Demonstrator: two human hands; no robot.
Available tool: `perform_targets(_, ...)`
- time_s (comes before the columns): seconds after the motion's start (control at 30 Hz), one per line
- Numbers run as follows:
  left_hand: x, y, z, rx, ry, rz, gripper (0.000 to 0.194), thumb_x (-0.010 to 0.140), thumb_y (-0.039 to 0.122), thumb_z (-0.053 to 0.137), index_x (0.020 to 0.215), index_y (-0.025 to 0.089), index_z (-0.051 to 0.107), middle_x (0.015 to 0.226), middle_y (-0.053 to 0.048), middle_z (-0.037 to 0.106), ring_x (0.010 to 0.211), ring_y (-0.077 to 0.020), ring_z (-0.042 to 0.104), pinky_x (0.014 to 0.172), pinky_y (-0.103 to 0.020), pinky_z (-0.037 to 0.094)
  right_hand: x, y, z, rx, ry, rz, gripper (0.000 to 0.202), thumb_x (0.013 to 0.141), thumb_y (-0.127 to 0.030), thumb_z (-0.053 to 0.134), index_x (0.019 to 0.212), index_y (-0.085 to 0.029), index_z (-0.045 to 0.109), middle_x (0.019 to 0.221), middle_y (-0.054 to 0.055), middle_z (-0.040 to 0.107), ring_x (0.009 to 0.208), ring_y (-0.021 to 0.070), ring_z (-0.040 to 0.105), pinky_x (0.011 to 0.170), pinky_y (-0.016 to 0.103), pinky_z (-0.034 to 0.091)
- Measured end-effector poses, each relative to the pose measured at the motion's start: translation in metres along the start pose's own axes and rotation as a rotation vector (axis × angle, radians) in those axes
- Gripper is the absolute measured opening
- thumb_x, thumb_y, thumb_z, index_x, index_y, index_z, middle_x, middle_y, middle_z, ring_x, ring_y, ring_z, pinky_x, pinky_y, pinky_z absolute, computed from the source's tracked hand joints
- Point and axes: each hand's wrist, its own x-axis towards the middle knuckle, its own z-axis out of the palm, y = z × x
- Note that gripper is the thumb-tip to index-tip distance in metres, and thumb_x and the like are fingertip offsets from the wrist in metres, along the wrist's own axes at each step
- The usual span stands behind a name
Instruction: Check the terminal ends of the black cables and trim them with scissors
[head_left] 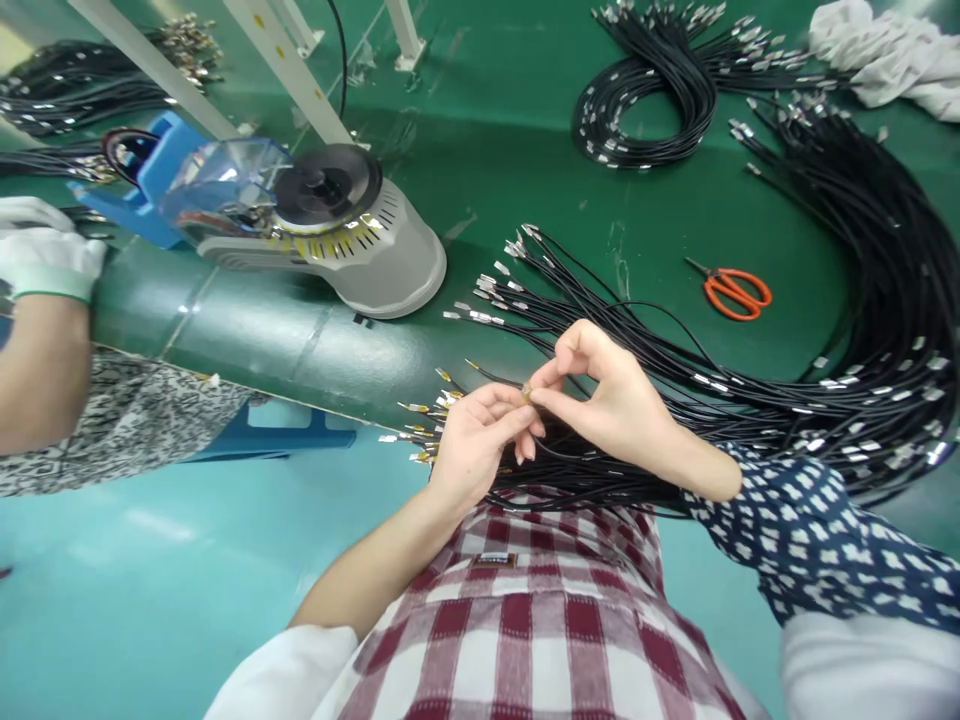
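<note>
- Small gold-coloured terminal: pinched between the fingertips of my left hand and my right hand, just above the near edge of the green surface. Both grips are clenched on it. It is tiny, so a slack pinch would likely drop it to the floor below.
- Black wire: one thin strand runs from my fingers back over the bundle. A hard pull could, I judge, bend the terminal or drag the strand out of line.
- Wire bundle: lies under my wrists, metal tips fanned toward the edge. My forearm could sweep tips off or tangle them.
- Tape dispenser: stands to the left, well apart.
- Orange scissors: lie beyond the bundle, blades shut; little hazard.
- Another person's gloved hand: far left, apart from mine.
</note>
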Motion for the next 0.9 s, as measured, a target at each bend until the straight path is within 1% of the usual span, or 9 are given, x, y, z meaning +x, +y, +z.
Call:
perform_targets(0.1, -0.002, 0.002, 0.0, -0.066, -0.071, -0.056, 0.028, 0.072, 0.03, 0.082, 0.077, 0.014, 0.059, 0.061, 0.0, 0.068, 0.043, -0.0088, 0.057, 0.043, -0.018, 0.042, 0.007, 0.008, -0.006, 0.246, -0.107, 0.019, 0.038, 0.078, -0.02, 0.074, 0.083, -0.024, 0.036, 0.079, -0.001, 0.071, 0.073, 0.0151, 0.069, 0.072, 0.029, 0.053)
perform_targets(0.2, -0.002, 0.003, 0.0, -0.126, -0.134, -0.113, 0.03, 0.072, 0.032, 0.082, 0.075, 0.015, 0.058, 0.061, -0.001, 0.068, 0.042, -0.0085, 0.057, 0.042, -0.017, 0.041, 0.016, 0.015, -0.011, 0.362, -0.217, 0.059, 0.043, 0.074, -0.029, 0.08, 0.084, -0.023, 0.039, 0.081, 0.0, 0.072, 0.074, 0.0148, 0.067, 0.074, 0.03, 0.051)
perform_targets(0.3, -0.001, 0.001, 0.001, -0.171, -0.207, -0.147, 0.033, 0.07, 0.034, 0.083, 0.072, 0.014, 0.058, 0.06, -0.002, 0.068, 0.04, -0.0088, 0.056, 0.04, -0.018, 0.042, 0.024, 0.021, -0.014, 0.439, -0.351, 0.085, 0.042, 0.073, -0.029, 0.082, 0.087, -0.022, 0.043, 0.084, 0.001, 0.073, 0.077, 0.0145, 0.067, 0.074, 0.029, 0.049)
perform_targets(0.4, 0.001, -0.001, 0.001, -0.199, -0.248, -0.161, 0.034, 0.069, 0.036, 0.084, 0.071, 0.015, 0.058, 0.059, -0.002, 0.068, 0.038, -0.009, 0.055, 0.04, -0.02, 0.044, 0.031, 0.024, -0.015, 0.536, -0.46, 0.116, 0.042, 0.071, -0.025, 0.083, 0.088, -0.02, 0.045, 0.08, 0.0, 0.074, 0.07, 0.013, 0.067, 0.069, 0.027, 0.05)
perform_targets(0.6, 0.002, -0.006, 0.0, -0.223, -0.278, -0.141, 0.031, 0.072, 0.035, 0.083, 0.076, 0.015, 0.059, 0.057, 0.0, 0.066, 0.039, -0.0098, 0.056, 0.04, -0.019, 0.044, 0.028, 0.022, -0.013, 0.573, -0.449, 0.06, 0.04, 0.075, -0.025, 0.08, 0.09, -0.021, 0.042, 0.082, 0.001, 0.074, 0.07, 0.0135, 0.07, 0.068, 0.027, 0.055)
perform_targets(0.7, 0.0, -0.006, -0.004, -0.176, -0.27, -0.113, 0.033, 0.073, 0.037, 0.081, 0.077, 0.016, 0.057, 0.06, -0.001, 0.067, 0.04, -0.0111, 0.058, 0.041, -0.02, 0.043, 0.029, 0.022, -0.02, 0.382, -0.417, -0.027, 0.031, 0.083, -0.028, 0.072, 0.093, -0.022, 0.043, 0.085, 0.002, 0.074, 0.076, 0.0154, 0.071, 0.075, 0.031, 0.055)
perform_targets(0.77, -0.006, -0.005, -0.008, -0.084, -0.207, -0.067, 0.033, 0.075, 0.038, 0.079, 0.079, 0.017, 0.055, 0.063, -0.003, 0.069, 0.043, -0.0134, 0.06, 0.042, -0.022, 0.043, 0.034, 0.024, -0.03, 0.065, -0.319, -0.079, 0.016, 0.089, -0.024, 0.063, 0.098, -0.021, 0.049, 0.088, 0.003, 0.075, 0.082, 0.0165, 0.071, 0.08, 0.032, 0.052)
perform_targets(0.83, -0.013, -0.005, -0.014, 0.112, -0.079, 0.044, 0.027, 0.079, 0.036, 0.074, 0.08, 0.018, 0.055, 0.074, -0.006, 0.072, 0.054, -0.0159, 0.064, 0.049, -0.025, 0.047, 0.041, 0.027, -0.038, -0.347, -0.18, -0.103, 0.009, 0.09, -0.021, 0.059, 0.099, -0.022, 0.057, 0.092, 0.003, 0.074, 0.083, 0.0177, 0.069, 0.078, 0.031, 0.05)
perform_targets(0.9, -0.018, -0.006, -0.021, 0.437, 0.1, 0.231, 0.019, 0.082, 0.031, 0.071, 0.078, 0.018, 0.058, 0.093, -0.01, 0.071, 0.076, -0.0194, 0.067, 0.068, -0.032, 0.052, 0.047, 0.031, -0.039, -0.716, -0.107, -0.102, 0.007, 0.089, -0.027, 0.063, 0.093, -0.021, 0.065, 0.096, 0.006, 0.071, 0.083, 0.0205, 0.067, 0.07, 0.031, 0.047)
